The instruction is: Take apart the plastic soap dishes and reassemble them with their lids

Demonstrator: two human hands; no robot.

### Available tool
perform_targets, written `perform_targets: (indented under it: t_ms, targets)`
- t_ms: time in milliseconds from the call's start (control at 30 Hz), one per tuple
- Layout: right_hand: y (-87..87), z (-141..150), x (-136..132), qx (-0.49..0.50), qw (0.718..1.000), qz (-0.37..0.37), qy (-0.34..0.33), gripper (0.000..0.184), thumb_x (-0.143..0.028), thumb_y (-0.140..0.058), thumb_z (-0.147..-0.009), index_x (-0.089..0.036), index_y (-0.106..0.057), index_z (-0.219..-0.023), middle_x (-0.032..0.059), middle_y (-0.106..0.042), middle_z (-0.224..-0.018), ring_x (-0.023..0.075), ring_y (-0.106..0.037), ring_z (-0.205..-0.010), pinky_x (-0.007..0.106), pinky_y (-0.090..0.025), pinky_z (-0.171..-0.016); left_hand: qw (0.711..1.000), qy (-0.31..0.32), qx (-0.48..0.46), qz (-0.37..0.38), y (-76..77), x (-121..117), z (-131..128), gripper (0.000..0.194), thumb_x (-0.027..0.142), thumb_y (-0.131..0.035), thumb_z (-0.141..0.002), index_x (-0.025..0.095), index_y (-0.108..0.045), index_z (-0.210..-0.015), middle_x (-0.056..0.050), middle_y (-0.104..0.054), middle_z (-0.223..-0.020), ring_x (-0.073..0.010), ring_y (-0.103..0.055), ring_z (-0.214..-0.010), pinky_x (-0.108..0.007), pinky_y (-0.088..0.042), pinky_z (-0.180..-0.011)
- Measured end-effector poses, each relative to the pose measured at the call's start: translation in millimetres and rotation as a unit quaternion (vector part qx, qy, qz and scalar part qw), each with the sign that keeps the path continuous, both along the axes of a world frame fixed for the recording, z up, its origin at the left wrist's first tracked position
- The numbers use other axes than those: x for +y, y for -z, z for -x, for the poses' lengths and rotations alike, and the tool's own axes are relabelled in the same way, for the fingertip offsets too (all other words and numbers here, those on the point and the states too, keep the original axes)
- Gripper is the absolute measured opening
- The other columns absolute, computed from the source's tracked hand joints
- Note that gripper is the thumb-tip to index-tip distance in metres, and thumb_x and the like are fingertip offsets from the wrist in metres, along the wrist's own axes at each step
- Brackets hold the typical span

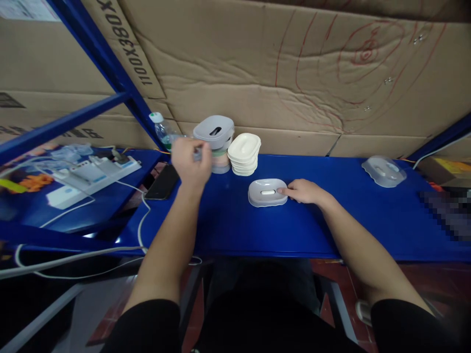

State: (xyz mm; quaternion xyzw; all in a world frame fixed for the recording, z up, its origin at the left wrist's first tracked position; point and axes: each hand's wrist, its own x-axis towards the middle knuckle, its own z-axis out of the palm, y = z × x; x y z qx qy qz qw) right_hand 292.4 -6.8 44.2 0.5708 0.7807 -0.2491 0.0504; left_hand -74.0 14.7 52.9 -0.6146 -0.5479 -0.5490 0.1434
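Note:
A shallow grey oval dish-like piece [257, 200] with a pale raised bar in its middle lies on the blue table. My right hand [303, 190] grips its right end, thumb over the rim. My left hand [191, 162] is raised in front of the grey stack, its fingers curled and slightly blurred; what they may hold is hidden. Behind it stands a stack of grey slotted pieces [215, 128], with greenish and peach-coloured ones lower down. A pile of cream dishes [245, 149] stands just right of that stack.
A clear plastic piece [386, 171] lies at the table's right. On the left are a bottle [161, 128], a black phone [162, 182], a white power strip [95, 179] and loose cables. Cardboard [257, 108] walls the back; blue frame bars [99, 105] cross the left.

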Motion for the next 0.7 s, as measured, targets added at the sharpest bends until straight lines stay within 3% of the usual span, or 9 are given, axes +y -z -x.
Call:
perform_targets:
  t_ms: [100,233,300,467,700]
  targets:
    - [0.7,0.4,0.6,-0.005,1.0,-0.001,-0.005,0.075,-0.085,-0.039,-0.099,-0.021,-0.067,-0.071,0.0072,-0.075,-0.068,0.0196,-0.068,-0.065,0.031,-0.041,-0.062,0.994,-0.095,-0.046,0.009,-2.0,11.1,35.7,0.033,0.04,-0.068,-0.095,0.021,-0.07,-0.122,-0.018,-0.059,-0.142,-0.0385,-0.052,-0.141,-0.06,-0.038,-0.121]
    - [-0.9,1.7,-0.3,-0.018,1.0,-0.011,-0.004,0.071,-0.081,-0.041,-0.1,-0.021,-0.068,-0.074,0.0072,-0.075,-0.07,0.0205,-0.069,-0.068,0.031,-0.041,-0.063,0.984,-0.122,-0.084,0.098,7.7,23.9,55.6,0.054,0.042,-0.072,-0.092,0.023,-0.063,-0.142,-0.018,-0.034,-0.172,-0.0437,-0.036,-0.156,-0.066,-0.027,-0.128]
    - [-1.6,2.0,-1.1,-0.018,1.0,-0.016,-0.004,0.07,-0.081,-0.041,-0.1,-0.021,-0.067,-0.074,0.0072,-0.075,-0.072,0.0206,-0.069,-0.069,0.031,-0.04,-0.063,0.981,-0.116,-0.088,0.125,12.5,29.4,57.1,0.053,0.04,-0.07,-0.094,0.021,-0.062,-0.143,-0.019,-0.036,-0.172,-0.0423,-0.037,-0.156,-0.063,-0.027,-0.129]
    - [-0.4,1.5,-1.7,0.001,1.0,-0.016,-0.011,0.069,-0.081,-0.044,-0.099,-0.021,-0.066,-0.073,0.0078,-0.074,-0.072,0.0209,-0.068,-0.067,0.032,-0.038,-0.062,0.982,-0.099,-0.086,0.137,12.6,34.6,58.6,0.04,0.039,-0.071,-0.092,0.022,-0.065,-0.128,-0.015,-0.069,-0.142,-0.0358,-0.059,-0.14,-0.057,-0.033,-0.126]
    - [1.5,0.5,0.0,0.006,1.0,-0.025,-0.015,0.069,-0.081,-0.043,-0.1,-0.021,-0.068,-0.074,0.0087,-0.075,-0.074,0.022,-0.068,-0.069,0.032,-0.038,-0.062,0.98,-0.119,-0.105,0.117,14.0,35.7,59.2,0.025,0.039,-0.069,-0.095,0.024,-0.057,-0.11,-0.012,-0.072,-0.139,-0.0321,-0.064,-0.135,-0.057,-0.026,-0.128]
